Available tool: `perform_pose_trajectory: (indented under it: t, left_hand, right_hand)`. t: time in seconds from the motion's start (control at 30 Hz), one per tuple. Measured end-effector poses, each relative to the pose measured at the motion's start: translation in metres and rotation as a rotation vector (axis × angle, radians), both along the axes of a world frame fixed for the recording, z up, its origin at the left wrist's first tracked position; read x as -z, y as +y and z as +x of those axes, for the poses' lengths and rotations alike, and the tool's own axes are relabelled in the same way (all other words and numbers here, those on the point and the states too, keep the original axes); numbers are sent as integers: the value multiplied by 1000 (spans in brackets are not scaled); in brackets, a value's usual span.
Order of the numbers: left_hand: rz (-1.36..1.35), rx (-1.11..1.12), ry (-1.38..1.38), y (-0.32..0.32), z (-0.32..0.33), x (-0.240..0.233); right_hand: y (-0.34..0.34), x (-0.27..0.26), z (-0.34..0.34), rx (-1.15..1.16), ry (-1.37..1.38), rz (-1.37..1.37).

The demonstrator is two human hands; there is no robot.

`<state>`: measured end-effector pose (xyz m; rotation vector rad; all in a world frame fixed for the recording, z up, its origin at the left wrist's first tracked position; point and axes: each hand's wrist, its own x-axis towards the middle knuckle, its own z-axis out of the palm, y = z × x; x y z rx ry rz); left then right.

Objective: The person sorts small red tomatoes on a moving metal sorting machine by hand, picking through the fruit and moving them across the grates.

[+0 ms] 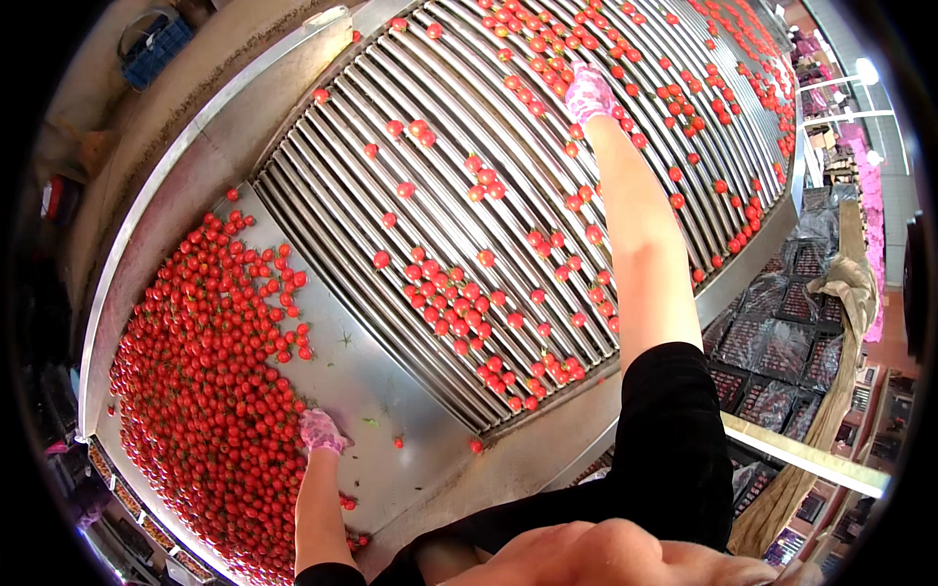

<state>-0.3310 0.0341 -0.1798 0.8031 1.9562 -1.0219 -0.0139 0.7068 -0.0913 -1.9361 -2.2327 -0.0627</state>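
Note:
My left hand (321,430), in a pink and white patterned glove, is at the right edge of a large heap of red cherry tomatoes (212,351). The heap lies on a smooth steel chute (410,410), and my fingertips meet the fruit there. Whether they close on any tomato is hidden. Over the metal roller conveyor (454,80) reaches my right hand (588,95), gloved alike. It is beside a cluster of tomatoes (542,66) scattered on the rollers. Its fingers point away from me, and their grip cannot be made out.
A raised steel side wall (183,157) bounds the chute and rollers on the left. At right, plastic-covered crates (769,344) stand beyond the conveyor frame, near a draped brown cloth (846,286). A blue basket (155,47) rests on the floor at upper left.

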Motion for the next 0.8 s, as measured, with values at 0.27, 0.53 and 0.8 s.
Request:
perform_pose_trajectory:
  t: [0.27,0.53,0.8]
  left_hand:
    - [-95,118,4,-12,-2,12]
    - [14,47,62,-15,0,2]
    - [56,54,22,-11,0,8]
  right_hand:
    - [26,0,-13,-50,-234,-144]
    - [-10,53,10,-453,-266,-18]
    - [-200,109,-17,-303,582,-396]
